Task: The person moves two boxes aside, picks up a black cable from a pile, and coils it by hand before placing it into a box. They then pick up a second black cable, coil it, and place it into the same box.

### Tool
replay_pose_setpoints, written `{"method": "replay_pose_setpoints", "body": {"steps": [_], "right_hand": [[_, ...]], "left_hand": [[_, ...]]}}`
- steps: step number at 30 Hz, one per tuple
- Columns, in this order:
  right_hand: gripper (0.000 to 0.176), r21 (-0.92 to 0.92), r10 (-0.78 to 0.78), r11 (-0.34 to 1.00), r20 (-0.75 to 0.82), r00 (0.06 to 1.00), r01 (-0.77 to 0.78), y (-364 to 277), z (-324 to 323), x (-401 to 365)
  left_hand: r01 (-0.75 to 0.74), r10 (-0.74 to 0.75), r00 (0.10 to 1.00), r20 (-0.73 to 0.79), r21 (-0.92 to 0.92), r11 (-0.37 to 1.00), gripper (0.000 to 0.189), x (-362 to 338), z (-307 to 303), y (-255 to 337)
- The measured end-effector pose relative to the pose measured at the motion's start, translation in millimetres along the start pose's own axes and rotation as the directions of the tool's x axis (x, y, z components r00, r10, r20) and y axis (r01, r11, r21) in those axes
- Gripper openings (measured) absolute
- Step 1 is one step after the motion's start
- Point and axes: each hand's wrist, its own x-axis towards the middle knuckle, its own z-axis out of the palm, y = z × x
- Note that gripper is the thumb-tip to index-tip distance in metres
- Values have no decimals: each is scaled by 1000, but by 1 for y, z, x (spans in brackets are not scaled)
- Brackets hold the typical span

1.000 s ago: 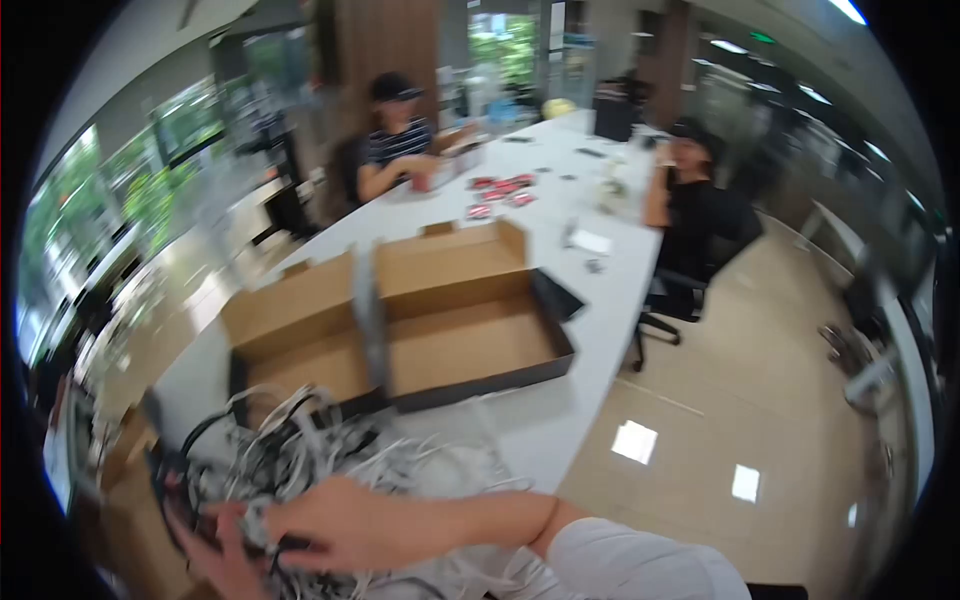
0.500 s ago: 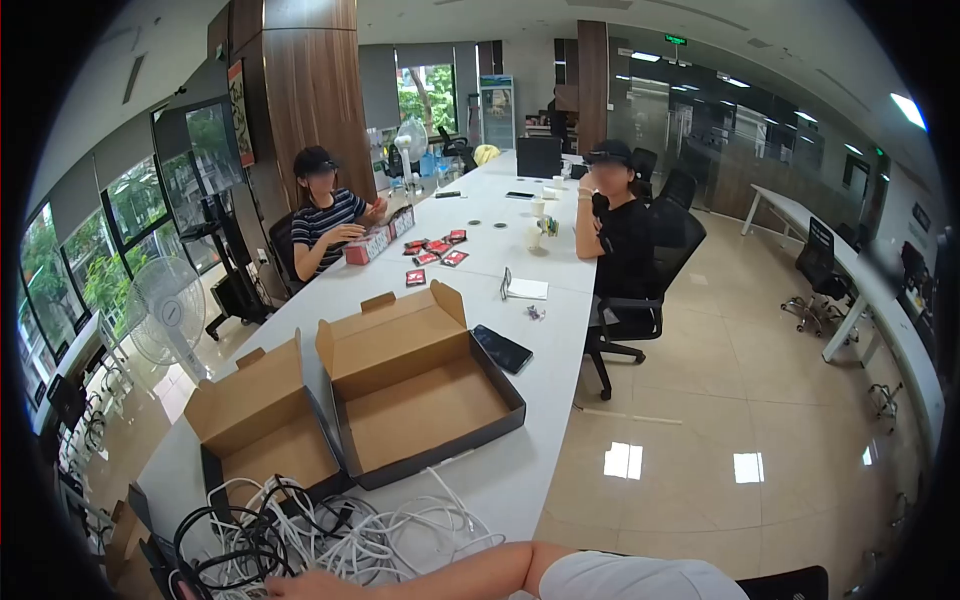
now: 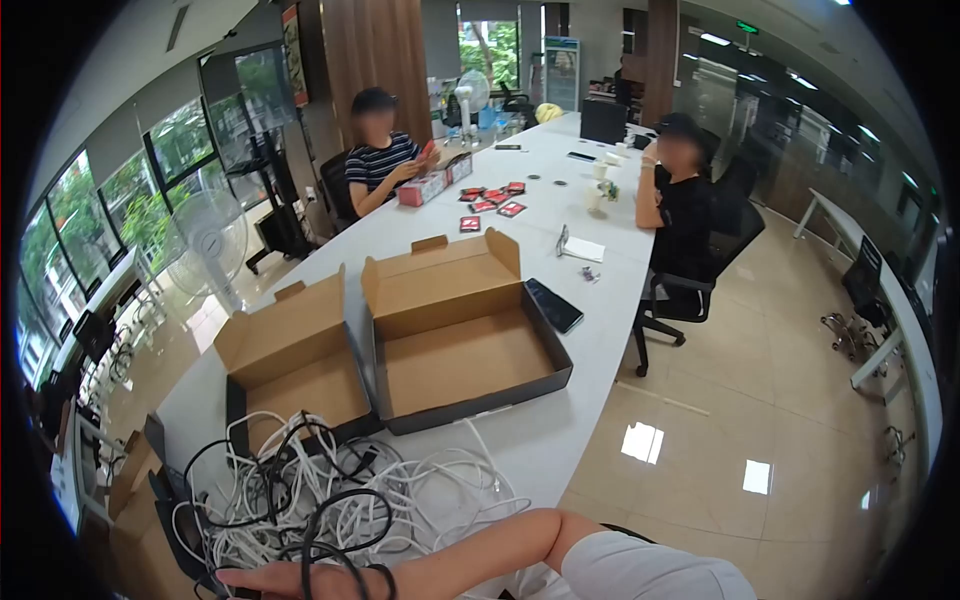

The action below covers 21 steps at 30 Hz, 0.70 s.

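A tangled heap of white cables (image 3: pixel 420 490) and black cables (image 3: pixel 225 524) lies on the near end of the white table. My right hand (image 3: pixel 285 578) reaches in from the right at the near edge of this heap. A loop of black cable (image 3: pixel 352 492) stands up over it and crosses the back of the hand and wrist. My fingers look closed around black cable, though the frame's bottom edge cuts part of them off. My left hand is out of view. Just beyond the heap are two open cardboard boxes, a left one (image 3: pixel 300 385) and a right one (image 3: pixel 470 360), both without contents.
A black phone (image 3: pixel 553 305) lies right of the boxes. Farther up the table (image 3: pixel 540 450) are red packets (image 3: pixel 483 206), a notepad (image 3: pixel 583 249) and cups. One person (image 3: pixel 385 160) sits at the left side, another (image 3: pixel 685 195) at the right. A fan (image 3: pixel 207 243) stands left.
My view has swung left and downward. A black cable loop now rises above the heap over my right hand. The person on the left now holds a red packet raised.
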Motion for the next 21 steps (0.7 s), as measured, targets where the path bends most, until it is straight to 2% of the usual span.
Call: {"method": "replay_pose_setpoints", "body": {"steps": [1,2,5,6,7,8,9,12,15,16,17,18,19,20,21], "right_hand": [[56,294,120,951,-60,991,-97,-4,2,1],[54,560,247,812,-79,966,-161,-8,2,3],[56,826,470,458,88,878,-328,-21,-24,27],[53,408,165,911,-237,957,-56,-17,-19,32],[54,187,59,982,-158,986,-29,-19,-24,29],[55,-51,-50,998,-75,996,46,-20,-29,26],[56,-254,-156,955,9,988,153,-22,-34,23],[68,121,-37,992,83,996,27,-15,-38,13],[88,454,48,881,193,980,-133,-11,-42,11],[88,494,86,845,253,964,-205,-12,-50,16],[88,467,84,858,279,957,-212,-10,-55,16],[88,443,83,870,307,948,-219,-7,-58,15],[88,429,76,875,334,940,-223,-4,-60,15],[75,438,94,871,301,949,-225,-5,-65,15],[68,504,108,816,349,931,-283,-3,-69,17]], "left_hand": [[15,-17,999,-29,-60,998,63,0,2,0],[29,-38,997,-72,-130,991,64,-1,3,-2],[36,-137,968,-211,-426,904,64,-3,6,-5],[10,-175,950,-258,-534,845,65,-3,6,-5],[-36,-205,931,-302,-634,773,65,-3,7,-4],[-92,-230,912,-340,-716,692,65,-4,8,-4],[-155,-254,892,-374,-780,606,66,-6,8,-4],[-321,-270,853,-447,-857,404,66,-6,7,-2],[-434,-231,831,-506,-849,301,67,-5,7,0],[-478,-204,821,-533,-837,266,64,3,4,22],[-516,-178,813,-555,-827,223,62,10,6,41],[-600,-250,699,-670,-740,304,59,13,12,56],[-617,-154,728,-668,-737,278,59,13,10,42],[-635,-59,741,-669,-726,265,59,11,2,16],[-654,37,742,-670,-711,259,58,10,-7,11]]}}
